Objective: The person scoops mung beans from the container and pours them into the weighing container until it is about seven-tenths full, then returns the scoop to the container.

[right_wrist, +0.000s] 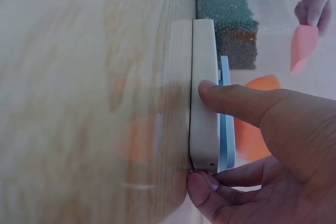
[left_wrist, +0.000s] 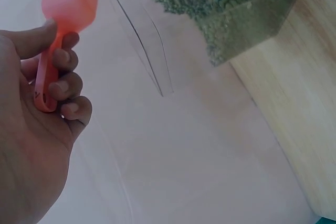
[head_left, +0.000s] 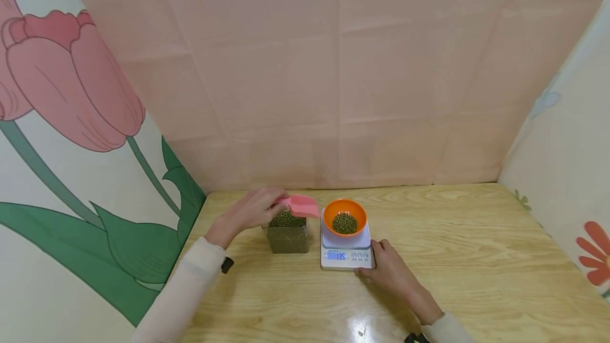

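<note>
My left hand grips a pink scoop by its handle, fingers wrapped round it in the left wrist view. The scoop is above a clear container of green beans, its pan pointing right; no beans show in it. To the right, an orange bowl with green beans in the bottom sits on a white digital kitchen scale, whose lit display appears to read 135. My right hand holds the scale's front right corner, thumb on the front face and fingers at the side.
The wood-grain table extends to the right and in front of the scale. A pink-beige sheet covers the wall behind it. Flower-patterned panels stand at left and right.
</note>
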